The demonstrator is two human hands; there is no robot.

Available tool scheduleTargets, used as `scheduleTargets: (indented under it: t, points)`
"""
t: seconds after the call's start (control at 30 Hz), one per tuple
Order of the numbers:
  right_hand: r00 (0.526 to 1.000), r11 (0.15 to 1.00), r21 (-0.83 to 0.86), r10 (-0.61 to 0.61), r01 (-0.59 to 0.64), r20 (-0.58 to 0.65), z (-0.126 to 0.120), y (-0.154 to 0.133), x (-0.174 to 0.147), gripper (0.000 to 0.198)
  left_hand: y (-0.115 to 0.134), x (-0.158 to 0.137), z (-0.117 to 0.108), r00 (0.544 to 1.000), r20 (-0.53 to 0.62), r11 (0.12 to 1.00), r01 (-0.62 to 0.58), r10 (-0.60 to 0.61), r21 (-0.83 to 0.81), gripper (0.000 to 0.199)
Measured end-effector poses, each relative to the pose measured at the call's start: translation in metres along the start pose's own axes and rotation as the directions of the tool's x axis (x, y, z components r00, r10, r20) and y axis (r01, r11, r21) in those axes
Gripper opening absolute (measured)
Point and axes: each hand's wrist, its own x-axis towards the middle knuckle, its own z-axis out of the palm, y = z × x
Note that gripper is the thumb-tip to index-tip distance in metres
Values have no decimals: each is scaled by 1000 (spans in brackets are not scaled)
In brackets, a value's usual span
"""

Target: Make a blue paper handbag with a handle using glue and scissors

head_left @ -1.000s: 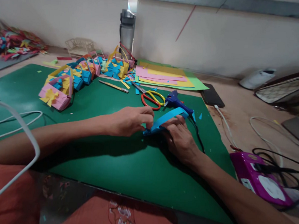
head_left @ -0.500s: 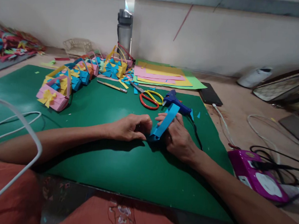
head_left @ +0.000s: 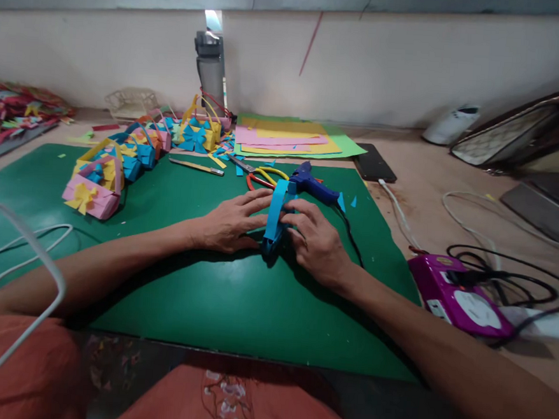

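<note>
Between my two hands a blue paper basket (head_left: 274,219) with an arched strip handle stands on the green mat (head_left: 196,306). My left hand (head_left: 235,222) presses its fingers against the basket's left side. From the right, my right hand (head_left: 313,237) grips it with bent fingers; the fingertips are partly behind the handle. Just beyond lie a blue glue gun (head_left: 312,185) and scissors (head_left: 257,176) with red and yellow handles, partly hidden by the basket. A yellow craft knife (head_left: 196,166) lies farther left.
Finished paper baskets (head_left: 94,187) line the mat's left side. Coloured paper sheets (head_left: 289,137) and a phone (head_left: 376,163) lie at the back, near a grey bottle (head_left: 210,70). A purple power strip (head_left: 460,295) with cables stands right; a white cable (head_left: 41,253) crosses the left.
The blue basket has turned more upright and now rests on the mat. My left hand has unbent its fingers and come against its side. The camera view has shifted right.
</note>
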Motion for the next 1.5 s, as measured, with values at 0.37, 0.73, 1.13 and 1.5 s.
scheduleTargets:
  t: [0.37,0.73,1.13,1.5]
  points:
    - [976,969,123,216,-213,-6,-18,-29,-1,18,6,8,2,995,77,985,-70,58,159,56]
    - [833,611,588,504,-530,227,-37,-33,21,14,9,17,6,983,-141,983,-96,118,157,66]
    - [801,489,682,546,-544,247,-36,-30,18,27,21,17,2,957,-246,981,-119,155,156,53]
    - [670,154,728,549,-668,499,-20,-37,8,35,17,17,14,858,-494,988,-88,140,128,26]
